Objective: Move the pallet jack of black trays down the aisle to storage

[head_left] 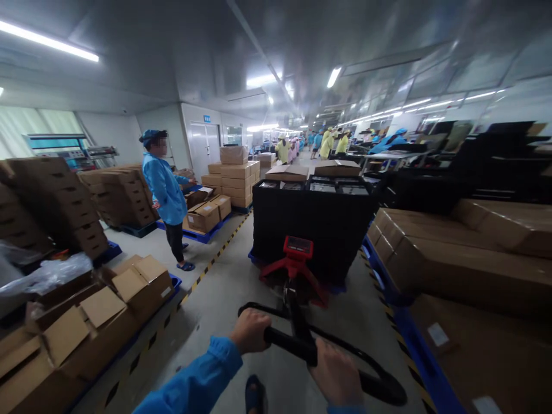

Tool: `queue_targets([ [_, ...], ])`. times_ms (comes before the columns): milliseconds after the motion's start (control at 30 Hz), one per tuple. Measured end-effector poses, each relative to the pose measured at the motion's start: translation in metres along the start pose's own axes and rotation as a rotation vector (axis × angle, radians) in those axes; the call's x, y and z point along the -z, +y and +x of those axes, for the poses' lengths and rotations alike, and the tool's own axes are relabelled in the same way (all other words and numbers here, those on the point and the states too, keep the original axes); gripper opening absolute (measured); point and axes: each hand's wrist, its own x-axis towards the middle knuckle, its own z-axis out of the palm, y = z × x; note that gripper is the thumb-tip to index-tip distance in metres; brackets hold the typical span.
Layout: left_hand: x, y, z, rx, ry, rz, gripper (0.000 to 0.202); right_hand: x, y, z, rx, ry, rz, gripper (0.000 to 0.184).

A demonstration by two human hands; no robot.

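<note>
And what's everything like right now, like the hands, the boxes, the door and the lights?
Left hand, gripping the black handle
Right hand, gripping the same handle
Red pallet jack, standing against the black stack
Black stack, upright with brown boxes on top
Cardboard box, flaps open
Back door, shut
Ceiling light, on
Person in blue, standing

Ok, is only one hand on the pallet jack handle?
No, the left hand and the right hand both grip the black handle of the red pallet jack.
</note>
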Motion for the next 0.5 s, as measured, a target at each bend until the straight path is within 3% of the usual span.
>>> queue_targets([
  [133, -0.006, 0.013, -0.052, -0.013, -0.064, 0.016, 0.021, 0.008, -0.014, -0.054, 0.024, 0.055, -0.001, 0.019],
  [300, -0.001, 0.023, -0.1, -0.08, -0.038, -0.011, 0.017, 0.029, -0.02, -0.101, 0.05, 0.142, -0.022, 0.023],
  [400, 0.005, 0.025, -0.119, -0.188, 0.022, -0.034, 0.018, 0.048, -0.018, -0.119, 0.069, 0.194, -0.049, 0.018],
  [500, 0.003, 0.024, -0.133, -0.306, 0.16, -0.034, 0.021, 0.068, -0.014, -0.135, 0.1, 0.25, -0.088, 0.015],
])
